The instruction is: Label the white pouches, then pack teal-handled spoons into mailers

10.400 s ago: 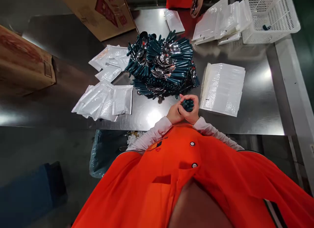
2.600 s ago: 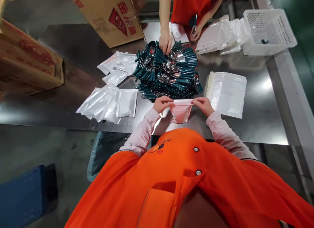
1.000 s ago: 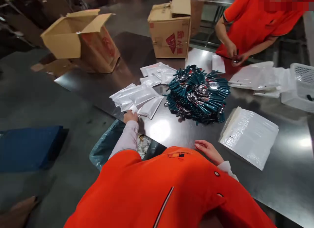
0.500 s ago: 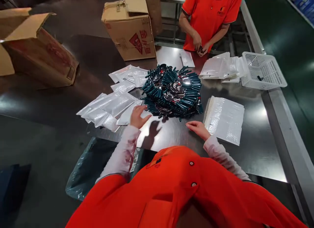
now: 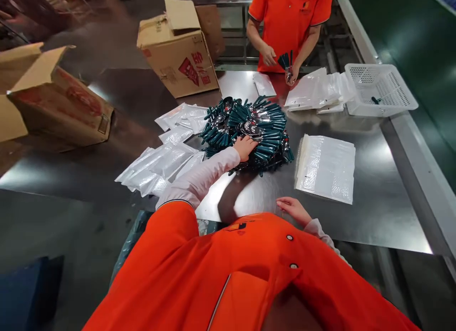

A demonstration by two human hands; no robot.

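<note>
A heap of spoons (image 5: 269,131) with dark green handles and shiny metal bowls lies in the middle of the metal table. My left hand (image 5: 244,147) is on its near side, fingers bent over some spoons; the fingertips are partly hidden among them. Close to my body, my right hand (image 5: 292,208) hovers near the table's front edge, holding nothing, fingers loosely stretched out to the left. Right of the heap lies a stack of flat white bubble mailers (image 5: 326,169). Filled-looking white mailers (image 5: 156,167) are piled left of it, partly behind my left sleeve.
Across the table (image 5: 384,203), a co-worker in orange holds a bunch of green-handled spoons (image 5: 288,67). White mailers (image 5: 309,91) and a white plastic basket (image 5: 399,96) stand at the back right. Cardboard boxes (image 5: 181,67) stand at the back and far left. A green belt borders the right side.
My left hand has moved right from beside the mailers onto the spoon heap. My right hand has drawn back towards my body. The co-worker has raised a bunch of spoons.
</note>
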